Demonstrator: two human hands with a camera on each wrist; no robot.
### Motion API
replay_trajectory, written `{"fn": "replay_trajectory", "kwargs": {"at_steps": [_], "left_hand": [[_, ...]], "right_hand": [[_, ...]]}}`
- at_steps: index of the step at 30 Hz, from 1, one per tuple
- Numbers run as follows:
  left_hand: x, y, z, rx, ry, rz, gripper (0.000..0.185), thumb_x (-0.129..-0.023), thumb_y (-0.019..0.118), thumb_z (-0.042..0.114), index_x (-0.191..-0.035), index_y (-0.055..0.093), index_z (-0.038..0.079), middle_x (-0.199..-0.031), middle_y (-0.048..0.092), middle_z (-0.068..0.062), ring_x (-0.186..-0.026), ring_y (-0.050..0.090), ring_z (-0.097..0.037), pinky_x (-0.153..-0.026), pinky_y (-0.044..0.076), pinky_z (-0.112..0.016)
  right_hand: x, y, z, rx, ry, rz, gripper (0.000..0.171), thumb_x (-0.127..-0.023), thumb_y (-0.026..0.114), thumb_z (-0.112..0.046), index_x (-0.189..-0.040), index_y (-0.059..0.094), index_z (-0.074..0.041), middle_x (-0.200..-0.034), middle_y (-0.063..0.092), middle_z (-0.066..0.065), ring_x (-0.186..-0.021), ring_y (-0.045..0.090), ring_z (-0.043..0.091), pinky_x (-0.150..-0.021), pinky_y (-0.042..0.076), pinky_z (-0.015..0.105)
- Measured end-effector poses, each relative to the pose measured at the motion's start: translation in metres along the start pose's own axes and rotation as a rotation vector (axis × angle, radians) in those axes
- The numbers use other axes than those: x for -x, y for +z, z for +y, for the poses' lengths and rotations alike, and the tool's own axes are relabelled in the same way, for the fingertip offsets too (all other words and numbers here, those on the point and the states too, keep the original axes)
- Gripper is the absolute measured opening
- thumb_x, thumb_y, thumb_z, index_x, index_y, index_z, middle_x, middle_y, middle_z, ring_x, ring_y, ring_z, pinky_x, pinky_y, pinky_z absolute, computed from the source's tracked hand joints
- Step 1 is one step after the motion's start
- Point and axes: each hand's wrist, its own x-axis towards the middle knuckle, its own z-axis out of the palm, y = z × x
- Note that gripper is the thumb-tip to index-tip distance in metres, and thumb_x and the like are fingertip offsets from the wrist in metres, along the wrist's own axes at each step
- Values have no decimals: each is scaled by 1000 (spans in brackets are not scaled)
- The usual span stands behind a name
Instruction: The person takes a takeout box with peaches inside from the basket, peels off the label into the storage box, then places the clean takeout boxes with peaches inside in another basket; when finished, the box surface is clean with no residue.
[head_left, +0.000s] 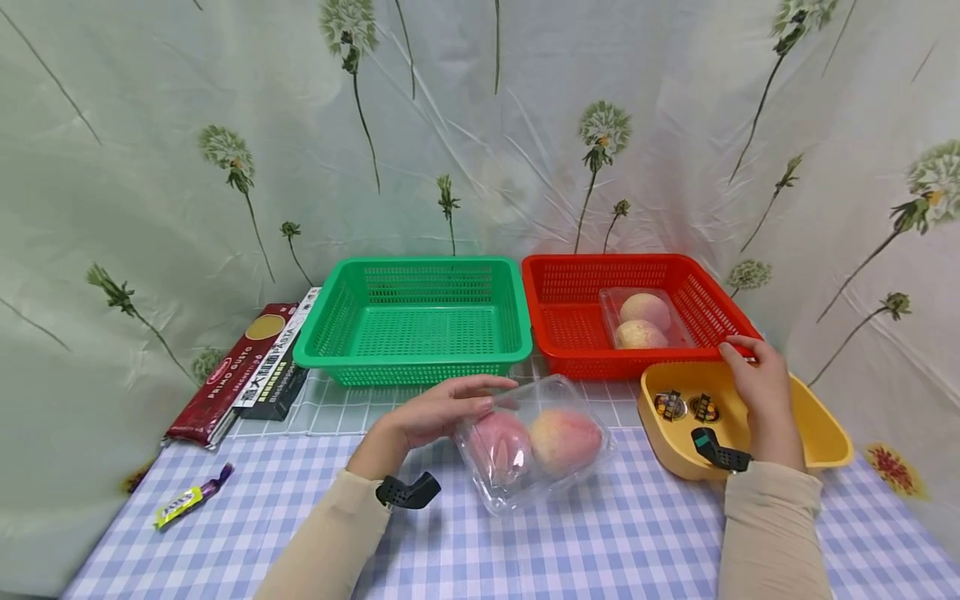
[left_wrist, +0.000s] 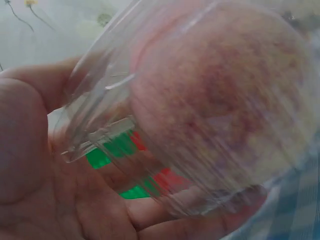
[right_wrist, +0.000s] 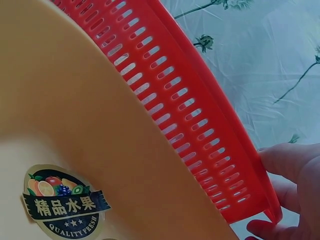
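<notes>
My left hand (head_left: 442, 410) grips a clear plastic box (head_left: 542, 395) by its left end, above the checked cloth. Two pink and yellow peaches (head_left: 566, 440) lie inside the box. Close up in the left wrist view, fingers (left_wrist: 185, 227) reach under the box and one peach (left_wrist: 225, 95) shows through the plastic. Over the yellow bin (head_left: 825, 425), my right hand (head_left: 765, 400) pinches the near right corner of the red basket (head_left: 592, 363). In the right wrist view, thumb and fingers stand at the basket's rim (right_wrist: 267, 192).
Two round fruit stickers (head_left: 703, 407) lie in the yellow bin. Another clear box with two peaches (head_left: 645, 321) sits in the red basket. A green basket (head_left: 412, 362) stands to its left. Pasta packs (head_left: 243, 367) lie farther left, with a small candy wrapper (head_left: 183, 502) in front.
</notes>
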Motion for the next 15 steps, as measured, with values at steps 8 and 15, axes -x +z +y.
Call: {"fn": "replay_trajectory", "kwargs": {"at_steps": [8,15], "left_hand": [[7,13,26,175,81,106,46,-102,54,28,-146,48,14,-115,67,1,-84,68,-13,-68,60,-33],[7,23,45,314,140,238,49,-106,45,33,-151,39,16,-136,56,-2,-90,73,-18,-72,61,-40]], "right_hand": [[-2,2,1,-19,30,-2,59,-101,48,-44,-146,46,-6,-108,47,-6,-89,42,12,-70,41,17],[-3,1,1,-33,55,1,57,-100,49,-47,-144,48,-9,-107,47,-9,-89,43,11,-71,40,17]]}}
